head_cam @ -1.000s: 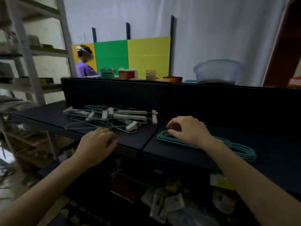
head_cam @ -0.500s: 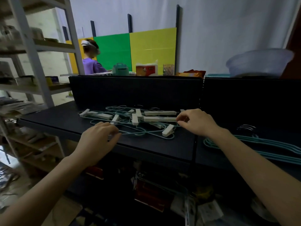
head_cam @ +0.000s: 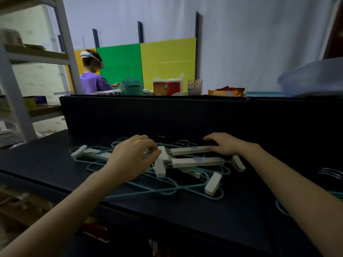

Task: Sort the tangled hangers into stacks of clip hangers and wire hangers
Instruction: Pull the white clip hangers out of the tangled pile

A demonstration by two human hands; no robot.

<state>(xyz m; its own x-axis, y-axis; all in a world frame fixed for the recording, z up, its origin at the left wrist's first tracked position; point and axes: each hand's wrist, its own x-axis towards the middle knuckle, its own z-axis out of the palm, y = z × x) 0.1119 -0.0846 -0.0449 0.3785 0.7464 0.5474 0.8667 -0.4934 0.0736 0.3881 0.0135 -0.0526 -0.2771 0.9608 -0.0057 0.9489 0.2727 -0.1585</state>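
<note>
While left hand (head_cam: 132, 159) pinches white clip (head_cam: 164, 154), right hand (head_cam: 225, 145) grips clip hanger bar (head_cam: 185, 151); blue labels (head_cam: 198, 160) unreadable.

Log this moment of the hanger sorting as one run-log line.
stage: untangling pile | left hand: curled at a clip | right hand: on a white bar end | grips: unclear | wire hangers: at right, partly hidden

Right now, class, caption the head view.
A person's left hand and right hand touch a tangle of teal clip hangers on a dark table.
</note>
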